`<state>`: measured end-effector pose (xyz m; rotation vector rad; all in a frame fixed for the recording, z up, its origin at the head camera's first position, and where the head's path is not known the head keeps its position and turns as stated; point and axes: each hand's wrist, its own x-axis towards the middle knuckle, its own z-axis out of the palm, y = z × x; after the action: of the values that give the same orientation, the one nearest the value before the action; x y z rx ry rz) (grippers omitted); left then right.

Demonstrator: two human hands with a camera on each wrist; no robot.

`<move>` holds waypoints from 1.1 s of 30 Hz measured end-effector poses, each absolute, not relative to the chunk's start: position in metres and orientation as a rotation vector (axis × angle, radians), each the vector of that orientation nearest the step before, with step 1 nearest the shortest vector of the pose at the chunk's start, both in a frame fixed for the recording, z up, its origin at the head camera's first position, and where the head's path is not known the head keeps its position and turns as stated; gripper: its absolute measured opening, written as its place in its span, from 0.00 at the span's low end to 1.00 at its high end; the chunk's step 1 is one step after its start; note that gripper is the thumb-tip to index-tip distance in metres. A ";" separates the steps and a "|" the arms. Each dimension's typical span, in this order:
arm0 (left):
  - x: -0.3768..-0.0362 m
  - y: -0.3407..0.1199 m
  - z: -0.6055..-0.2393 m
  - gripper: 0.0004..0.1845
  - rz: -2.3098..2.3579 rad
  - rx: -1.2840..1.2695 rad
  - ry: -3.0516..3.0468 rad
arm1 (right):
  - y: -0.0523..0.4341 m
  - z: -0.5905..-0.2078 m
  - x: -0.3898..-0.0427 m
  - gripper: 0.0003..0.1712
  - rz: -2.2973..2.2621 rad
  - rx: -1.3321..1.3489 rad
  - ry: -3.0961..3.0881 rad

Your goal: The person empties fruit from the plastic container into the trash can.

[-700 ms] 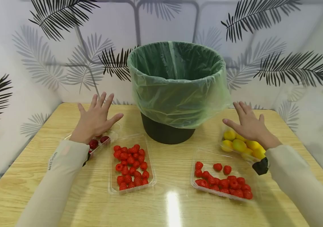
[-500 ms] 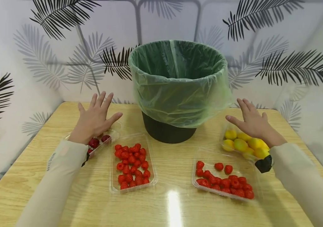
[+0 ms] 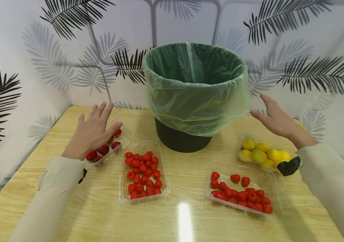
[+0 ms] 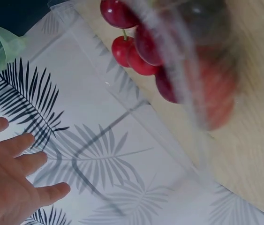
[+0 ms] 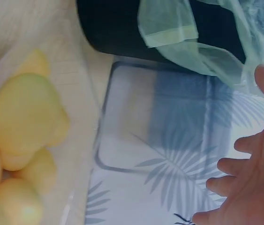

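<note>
The cherries (image 3: 103,150) lie in a clear tray (image 3: 105,160) on the left side of the wooden table (image 3: 69,215), and the left hand (image 3: 91,132) floats just over them. Its fingers are spread out flat and it holds nothing. The left wrist view shows the cherries (image 4: 136,42) up close, dark red and shiny, behind the blurry edge of their tray.

Closest to the person sit two clear trays of red raspberries. One raspberry tray (image 3: 144,198) is just right of the cherries. The other raspberry tray (image 3: 244,210) is over on the right side.

A bit farther back on the right is a tray of yellow fruits (image 3: 261,154). The right hand (image 3: 276,117) is up in the air above and behind them, close to the bin. Its fingers are straight and it holds nothing. The right wrist view shows the yellow fruits (image 5: 21,117) big and blurry.

In the middle, farther back, stands a dark bin (image 3: 181,141) with a green plastic bag (image 3: 196,97) pulled over its top. Behind it all is a white wall with leaf pictures (image 3: 311,74).
</note>
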<state>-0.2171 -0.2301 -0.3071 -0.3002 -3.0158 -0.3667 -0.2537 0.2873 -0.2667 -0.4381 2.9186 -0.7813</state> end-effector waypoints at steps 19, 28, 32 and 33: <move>-0.187 -0.281 -0.324 0.43 -0.474 -0.164 -3.049 | 0.271 -0.206 -0.269 0.42 -0.869 -0.501 2.936; -0.178 -0.297 -0.339 0.40 -0.565 -0.164 -3.041 | 0.249 -0.185 -0.272 0.41 -0.943 -0.581 2.945; -0.175 -0.302 -0.344 0.40 -0.689 -0.141 -3.053 | 0.237 -0.179 -0.275 0.41 -0.914 -0.647 2.959; -0.175 -0.302 -0.345 0.40 -0.718 -0.137 -3.051 | 0.234 -0.178 -0.276 0.41 -0.904 -0.664 2.961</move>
<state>-0.1746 -0.3024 -0.3453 -0.1369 -3.0510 -0.7178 -0.2760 0.2342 -0.1784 -0.6637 2.9615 -0.9036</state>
